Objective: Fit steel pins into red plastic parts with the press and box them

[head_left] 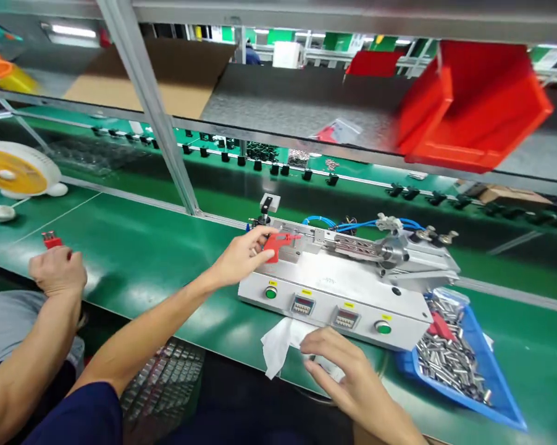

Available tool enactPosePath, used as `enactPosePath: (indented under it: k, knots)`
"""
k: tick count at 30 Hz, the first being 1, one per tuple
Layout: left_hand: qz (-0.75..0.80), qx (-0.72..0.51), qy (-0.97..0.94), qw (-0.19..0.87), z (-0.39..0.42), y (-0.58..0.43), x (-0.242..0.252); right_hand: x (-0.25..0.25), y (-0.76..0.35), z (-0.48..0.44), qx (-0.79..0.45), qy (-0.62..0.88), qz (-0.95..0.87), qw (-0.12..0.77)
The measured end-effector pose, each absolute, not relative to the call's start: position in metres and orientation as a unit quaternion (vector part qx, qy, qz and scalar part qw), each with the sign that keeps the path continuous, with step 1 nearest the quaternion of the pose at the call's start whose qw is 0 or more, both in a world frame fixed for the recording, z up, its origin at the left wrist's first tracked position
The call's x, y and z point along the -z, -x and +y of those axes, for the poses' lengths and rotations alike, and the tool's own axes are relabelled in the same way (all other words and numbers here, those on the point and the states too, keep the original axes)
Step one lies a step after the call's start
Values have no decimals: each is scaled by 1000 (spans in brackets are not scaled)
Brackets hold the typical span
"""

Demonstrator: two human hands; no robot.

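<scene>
My left hand [244,254] pinches a red gun-shaped plastic part [272,247] over the left end of a grey bench machine [325,272]. The part's thin red end points right, towards the machine's metal slide [319,237]. My right hand [346,371] hovers in front of the machine with thumb and forefinger curved and apart. Below and behind its fingers lies a crumpled white cloth or paper [277,346]. A small dark spot shows between those fingers, too small to make out. The machine front carries green buttons [271,292] and small counters [302,305].
A blue bin [491,377] of small metal cylinders stands right of the machine. At left, a co-worker's hand [58,272] holds a red part [51,239]. A fan [19,167] sits beyond it. A red bin [477,111] hangs over the shelf's edge above.
</scene>
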State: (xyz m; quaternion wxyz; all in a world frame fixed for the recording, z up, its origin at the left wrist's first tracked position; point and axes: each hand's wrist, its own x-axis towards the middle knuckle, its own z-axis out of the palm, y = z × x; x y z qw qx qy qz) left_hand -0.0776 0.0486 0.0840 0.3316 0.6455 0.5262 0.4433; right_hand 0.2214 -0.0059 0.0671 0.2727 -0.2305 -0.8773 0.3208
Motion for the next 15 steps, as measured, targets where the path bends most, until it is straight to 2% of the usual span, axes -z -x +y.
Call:
enactPosePath:
  k: [5,15]
  knots:
    - [612,-229,-730,200,108,56,-106,-48,-264,-20,-339,279,-849,294]
    - [635,-49,-771,11,117,37,-115,-29,-290,-20,-365,313,-819,312]
